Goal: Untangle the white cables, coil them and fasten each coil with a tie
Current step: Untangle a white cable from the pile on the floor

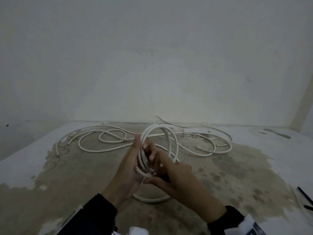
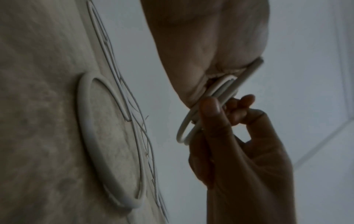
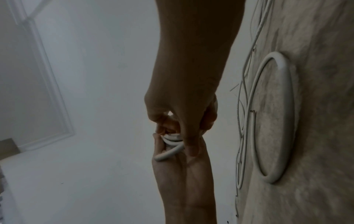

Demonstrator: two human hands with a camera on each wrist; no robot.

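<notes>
My left hand (image 1: 131, 167) grips a small upright coil of white cable (image 1: 153, 141), fingers curled round its turns. My right hand (image 1: 176, 177) pinches the coil's lower strands. Below, one loop (image 1: 150, 199) lies on the floor; loose cable (image 1: 105, 139) sprawls toward the far wall, black ties (image 1: 304, 195) at the right edge.

The right hand (image 3: 184, 109) reaches in from above, its fingers (image 3: 189, 145) curled around a small bundle of white cable (image 3: 172, 138). The left hand (image 3: 178, 168) comes up from below, palm showing, and meets the bundle too; one cable end (image 3: 160, 157) sticks out to the left across that palm. To the right, on the mottled grey floor (image 3: 316, 106), lies a thick white loop (image 3: 287, 78), with thinner cables (image 3: 243, 128) trailing just beside it. A pale wall (image 3: 86, 75) fills the left side.
</notes>
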